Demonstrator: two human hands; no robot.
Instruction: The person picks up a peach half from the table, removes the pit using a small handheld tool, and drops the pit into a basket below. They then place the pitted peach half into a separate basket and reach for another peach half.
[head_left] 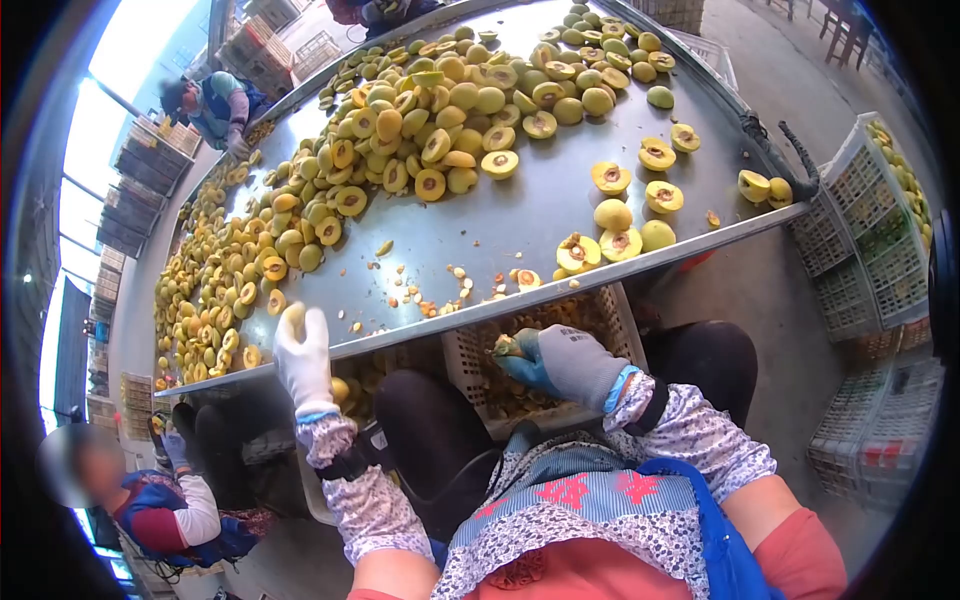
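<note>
Halved yellow-green stone fruit (pixel 430 185) lie heaped across the metal table (pixel 400 275), many with brown pits or hollows showing. My left hand (pixel 305 365), in a white glove, is raised at the table's near edge beside the heap. Its yellowish fingertips are drawn together; whatever they may hold does not show. My right hand (pixel 575 365), in a grey and blue glove, is closed over a white plastic crate (pixel 465 365). A small pale, greenish piece of fruit (pixel 507 347) sticks out from its fingers. Brownish scraps (pixel 545 400) lie inside that crate, below the table edge.
Loose pits and scraps (pixel 410 290) are scattered near the table's front edge. Fruit-filled plastic crates (pixel 865 220) stand stacked at the right. A co-worker (pixel 175 500) sits at the lower left, another person (pixel 220 105) leans at the far left side. My knees are under the table.
</note>
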